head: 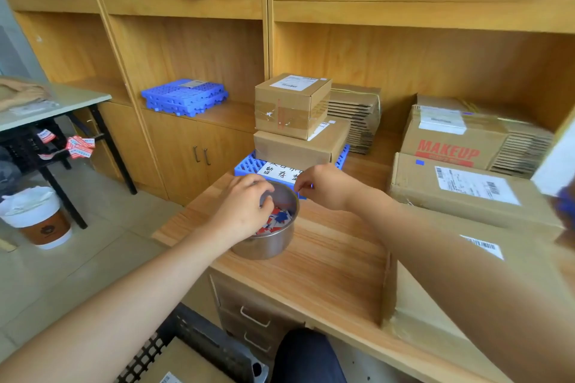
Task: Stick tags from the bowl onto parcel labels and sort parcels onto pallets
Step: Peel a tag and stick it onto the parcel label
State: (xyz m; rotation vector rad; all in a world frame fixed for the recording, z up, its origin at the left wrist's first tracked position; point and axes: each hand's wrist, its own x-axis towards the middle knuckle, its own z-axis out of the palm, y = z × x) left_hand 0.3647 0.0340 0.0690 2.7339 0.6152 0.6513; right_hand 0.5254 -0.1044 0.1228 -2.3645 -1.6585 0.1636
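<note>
A steel bowl (273, 244) stands on the wooden desk, holding several red, blue and white tags (280, 218). My left hand (241, 211) lies over the bowl's left rim, fingers curled down inside and gripping it. My right hand (325, 186) hovers at the far rim, thumb and forefinger pinched on something small, seemingly a tag. Behind the bowl a blue pallet (245, 169) with a handwritten sign carries two stacked parcels (292, 106). A large parcel (435, 305) with a barcode label (482, 246) lies under my right forearm.
More labelled parcels (466, 190) and a MAKEUP box (451, 146) sit at the right, with flattened cartons behind. Spare blue pallets (183, 96) rest on the cabinet shelf. A side table (62, 102), a lined bin (40, 218) and a black crate (193, 348) stand to the left.
</note>
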